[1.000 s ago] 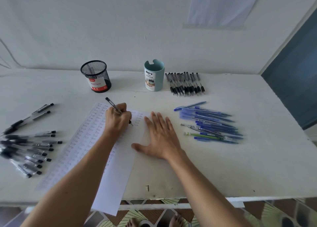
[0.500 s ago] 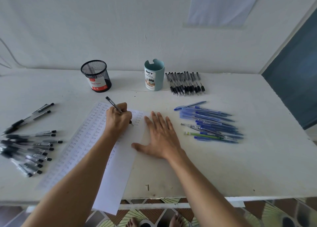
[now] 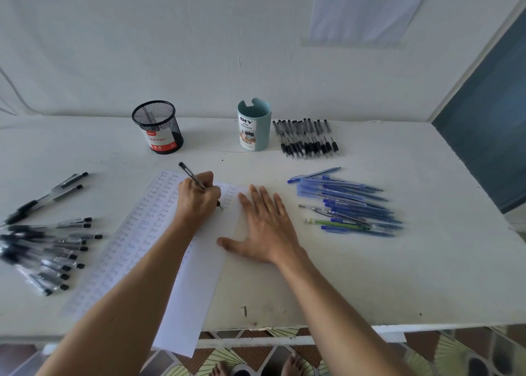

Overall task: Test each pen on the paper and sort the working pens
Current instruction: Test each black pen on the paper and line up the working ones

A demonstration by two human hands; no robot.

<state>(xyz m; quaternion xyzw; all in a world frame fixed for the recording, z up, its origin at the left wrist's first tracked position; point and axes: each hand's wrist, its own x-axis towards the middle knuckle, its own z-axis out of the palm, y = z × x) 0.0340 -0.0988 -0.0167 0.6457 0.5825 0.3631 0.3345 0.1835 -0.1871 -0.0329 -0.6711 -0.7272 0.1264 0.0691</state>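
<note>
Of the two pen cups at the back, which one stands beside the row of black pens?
The teal cup with the DIY label, just left of that row; the black mesh cup stands further left.

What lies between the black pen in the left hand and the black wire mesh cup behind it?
Nothing visible. The left hand grips the black pen, tip on the white paper sheet; only bare white table separates it from the black wire mesh cup.
</note>
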